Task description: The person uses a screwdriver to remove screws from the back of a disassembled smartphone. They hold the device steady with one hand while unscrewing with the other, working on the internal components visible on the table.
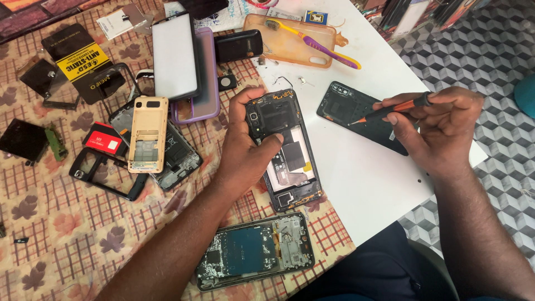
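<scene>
A black plastic back cover lies just beside the opened black phone frame (gripped by the left hand); the right hand pinches an orange-black screwdriver.

A toothbrush lies on a clear case; a beige keypad shell and a bare circuit board rest on the patterned cloth

Two bare forearms are extended from the near edge, the left angled up from the lower left, the right entering from the lower right. The left hand is held palm down near the centre, fingers curled, thumb stretched to the right in a grip. The right hand is raised further right, its fingertips pinched together and pointed left.
</scene>
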